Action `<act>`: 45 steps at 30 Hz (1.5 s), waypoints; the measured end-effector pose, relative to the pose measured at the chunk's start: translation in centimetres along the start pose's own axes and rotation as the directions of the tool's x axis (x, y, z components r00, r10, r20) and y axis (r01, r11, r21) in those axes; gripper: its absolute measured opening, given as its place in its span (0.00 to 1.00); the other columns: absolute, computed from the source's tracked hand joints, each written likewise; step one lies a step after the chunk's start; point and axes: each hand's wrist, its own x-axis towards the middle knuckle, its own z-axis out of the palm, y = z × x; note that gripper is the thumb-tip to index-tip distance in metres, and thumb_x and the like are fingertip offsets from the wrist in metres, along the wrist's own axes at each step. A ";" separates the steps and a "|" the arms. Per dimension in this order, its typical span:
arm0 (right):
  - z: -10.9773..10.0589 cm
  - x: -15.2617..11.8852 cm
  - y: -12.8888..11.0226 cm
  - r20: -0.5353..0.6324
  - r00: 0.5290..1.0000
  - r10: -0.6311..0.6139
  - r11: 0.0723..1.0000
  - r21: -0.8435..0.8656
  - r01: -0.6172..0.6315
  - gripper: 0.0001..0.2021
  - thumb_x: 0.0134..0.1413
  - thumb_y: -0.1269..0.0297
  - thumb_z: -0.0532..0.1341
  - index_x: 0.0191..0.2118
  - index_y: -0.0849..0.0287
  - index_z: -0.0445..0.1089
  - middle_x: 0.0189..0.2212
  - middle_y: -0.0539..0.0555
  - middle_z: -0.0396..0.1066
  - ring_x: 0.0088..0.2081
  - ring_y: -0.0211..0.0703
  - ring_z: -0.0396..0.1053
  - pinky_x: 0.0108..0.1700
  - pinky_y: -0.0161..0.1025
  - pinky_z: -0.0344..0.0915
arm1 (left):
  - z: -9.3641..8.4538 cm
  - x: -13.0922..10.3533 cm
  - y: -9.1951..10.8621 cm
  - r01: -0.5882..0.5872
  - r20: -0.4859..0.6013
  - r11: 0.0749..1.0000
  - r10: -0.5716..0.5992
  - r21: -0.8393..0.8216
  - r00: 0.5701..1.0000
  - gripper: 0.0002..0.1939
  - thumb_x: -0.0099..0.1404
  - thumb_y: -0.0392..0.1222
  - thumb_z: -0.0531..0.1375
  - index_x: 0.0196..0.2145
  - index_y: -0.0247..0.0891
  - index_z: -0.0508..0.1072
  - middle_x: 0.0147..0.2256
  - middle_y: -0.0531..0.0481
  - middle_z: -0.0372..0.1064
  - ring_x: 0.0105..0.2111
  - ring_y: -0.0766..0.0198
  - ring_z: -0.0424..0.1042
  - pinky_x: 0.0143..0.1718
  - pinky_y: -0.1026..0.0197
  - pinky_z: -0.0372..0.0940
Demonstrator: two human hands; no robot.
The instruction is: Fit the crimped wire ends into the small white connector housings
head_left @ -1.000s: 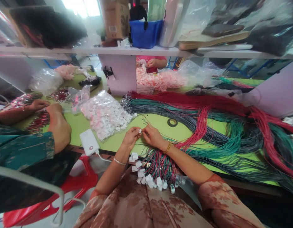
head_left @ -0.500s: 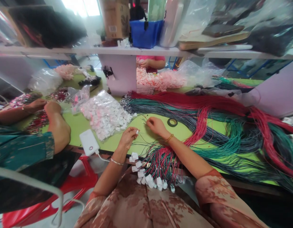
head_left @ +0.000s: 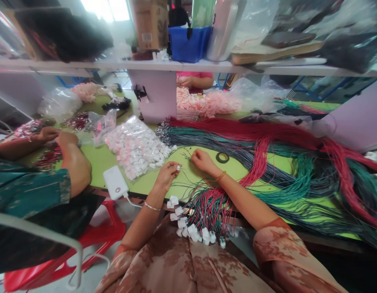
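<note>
Above a green tabletop (head_left: 152, 185), the left hand (head_left: 167, 176) pinched a small white connector housing (head_left: 178, 167), while the right hand (head_left: 203, 161), just beyond and rightward, closed on thin wires (head_left: 186, 155) whose tips fanned leftward, lying nearer that hand.

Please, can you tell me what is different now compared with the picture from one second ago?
The right hand has moved away from the left hand, forward and to the right, to beside the thin wire ends; whether it grips them is unclear. The left hand shifted slightly left, still pinching a white connector. The connector bag and tape roll stayed put.
</note>
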 end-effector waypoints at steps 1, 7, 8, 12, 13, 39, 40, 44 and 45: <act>0.0 -0.2 -0.3 0.005 1.000 -0.020 0.992 0.124 0.019 0.06 0.52 0.65 0.53 0.30 0.60 0.64 0.25 0.50 0.66 0.27 0.38 0.59 0.32 0.34 0.55 | 0.2 0.1 0.0 -0.005 0.007 1.000 0.006 -0.013 1.000 0.12 0.48 0.38 0.69 0.30 0.34 0.71 0.33 0.48 0.74 0.24 0.73 0.66 0.27 0.69 0.60; 0.7 -1.9 -2.2 0.083 0.994 -0.066 0.890 0.455 0.021 0.10 0.47 0.58 0.56 0.27 0.61 0.64 0.23 0.47 0.62 0.26 0.35 0.57 0.30 0.33 0.55 | 1.2 0.4 -0.1 -0.007 0.053 0.996 0.012 -0.085 0.999 0.10 0.52 0.36 0.67 0.31 0.33 0.71 0.34 0.48 0.73 0.25 0.73 0.67 0.28 0.69 0.61; 0.8 -2.2 -2.4 0.082 0.995 -0.060 0.897 0.443 0.017 0.10 0.47 0.58 0.56 0.26 0.61 0.64 0.23 0.47 0.62 0.25 0.34 0.56 0.30 0.33 0.55 | 1.2 0.4 -0.1 -0.008 0.056 0.995 0.013 -0.097 0.998 0.09 0.53 0.36 0.67 0.31 0.33 0.71 0.33 0.49 0.73 0.25 0.73 0.67 0.28 0.69 0.61; 0.8 -3.1 -2.8 0.057 0.997 -0.041 0.947 0.321 0.021 0.10 0.47 0.60 0.55 0.23 0.60 0.62 0.20 0.46 0.59 0.24 0.33 0.53 0.28 0.33 0.52 | 1.2 0.4 -0.2 -0.010 0.082 0.993 0.020 -0.119 0.996 0.08 0.54 0.35 0.67 0.31 0.33 0.71 0.35 0.47 0.74 0.25 0.73 0.66 0.28 0.68 0.62; 0.7 -3.2 -2.8 0.058 0.998 -0.036 0.956 0.294 0.018 0.10 0.47 0.60 0.54 0.22 0.60 0.62 0.19 0.46 0.58 0.23 0.33 0.52 0.27 0.33 0.51 | 1.2 0.4 -0.2 -0.011 0.088 0.993 0.022 -0.115 0.996 0.08 0.54 0.36 0.67 0.31 0.33 0.71 0.36 0.46 0.74 0.25 0.73 0.66 0.28 0.68 0.61; 0.8 -2.3 -2.7 0.110 0.992 -0.056 0.926 0.378 0.011 0.10 0.47 0.59 0.53 0.22 0.59 0.60 0.19 0.45 0.56 0.23 0.33 0.52 0.27 0.33 0.51 | 1.4 0.1 0.3 -0.113 -0.072 0.994 0.113 0.003 0.991 0.12 0.51 0.39 0.69 0.34 0.33 0.78 0.31 0.47 0.75 0.24 0.73 0.65 0.27 0.68 0.58; 0.6 -2.4 -2.8 0.084 0.994 -0.069 0.932 0.362 0.034 0.09 0.47 0.60 0.53 0.23 0.59 0.61 0.19 0.46 0.58 0.24 0.34 0.53 0.28 0.33 0.51 | 1.3 0.1 0.4 -0.116 -0.072 0.993 0.115 -0.005 0.991 0.12 0.51 0.39 0.69 0.34 0.33 0.78 0.32 0.47 0.75 0.24 0.74 0.65 0.27 0.68 0.58; 0.1 -2.8 -3.2 0.070 0.989 -0.129 0.952 0.287 0.104 0.09 0.49 0.61 0.53 0.23 0.60 0.61 0.19 0.46 0.59 0.24 0.34 0.53 0.28 0.33 0.51 | 1.1 0.3 0.5 -0.067 0.015 0.997 0.067 -0.036 0.998 0.13 0.51 0.39 0.69 0.35 0.33 0.78 0.33 0.46 0.76 0.25 0.73 0.66 0.28 0.68 0.60; 0.1 -2.8 -3.3 0.075 0.988 -0.138 0.958 0.262 0.114 0.09 0.49 0.62 0.53 0.23 0.60 0.61 0.19 0.46 0.58 0.24 0.33 0.53 0.28 0.33 0.51 | 1.2 0.3 0.5 -0.053 0.029 0.998 0.054 -0.044 0.998 0.13 0.51 0.39 0.69 0.35 0.32 0.78 0.33 0.46 0.75 0.25 0.73 0.66 0.28 0.68 0.61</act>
